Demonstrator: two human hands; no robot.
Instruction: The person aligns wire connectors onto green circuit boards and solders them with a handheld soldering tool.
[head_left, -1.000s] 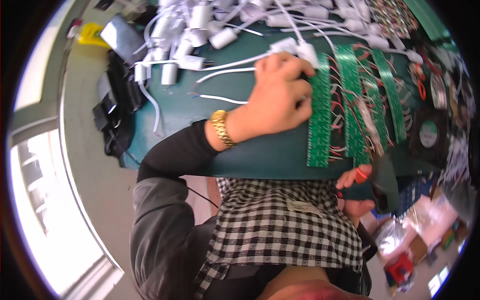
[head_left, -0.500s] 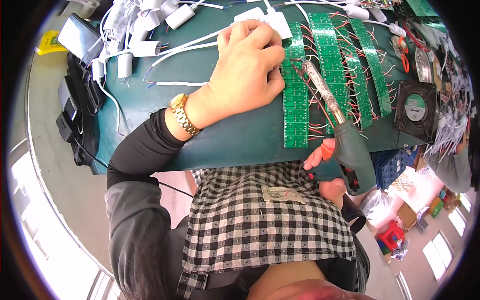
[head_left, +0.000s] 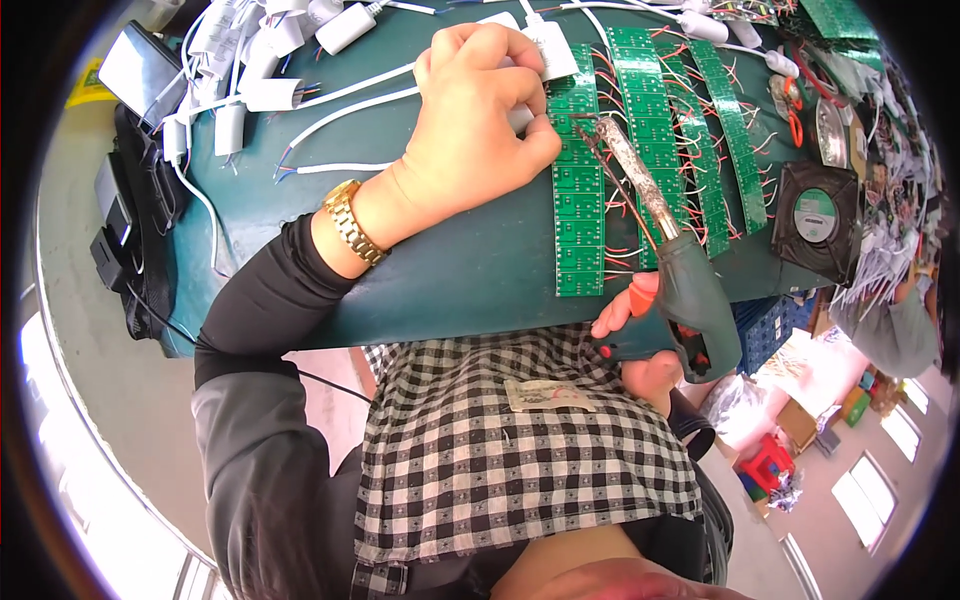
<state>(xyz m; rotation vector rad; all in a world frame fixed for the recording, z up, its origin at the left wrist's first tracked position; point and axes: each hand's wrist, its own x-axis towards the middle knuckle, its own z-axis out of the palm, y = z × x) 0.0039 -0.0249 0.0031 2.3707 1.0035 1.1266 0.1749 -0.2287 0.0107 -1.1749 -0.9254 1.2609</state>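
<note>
My left hand (head_left: 470, 130) is closed over the far end of the leftmost green circuit board strip (head_left: 578, 235), its fingers curled and thumb bent in. A white cable (head_left: 350, 108) runs into its grip from the left; a bit of white shows between the fingers. The rest of what they hold is hidden. My right hand (head_left: 628, 306) is wrapped round the dark handle of a soldering gun (head_left: 700, 305). The gun's tip and a thin feed tube point at the leftmost strip, close to my left thumb. Whether the tip touches the board I cannot tell.
More board strips (head_left: 718, 150) with red and white wires lie to the right. White cables with cylindrical housings (head_left: 270, 95) are heaped at the far left, near a phone (head_left: 150, 65). A square white piece (head_left: 558, 50) lies past my left fingers. A black fan (head_left: 815, 220) and orange-handled scissors (head_left: 793, 115) stand right.
The whole view has shifted slightly left. My left hand has drawn back a little from the strip, showing white between its fingers. The soldering gun keeps nearly the same place over the strip.
</note>
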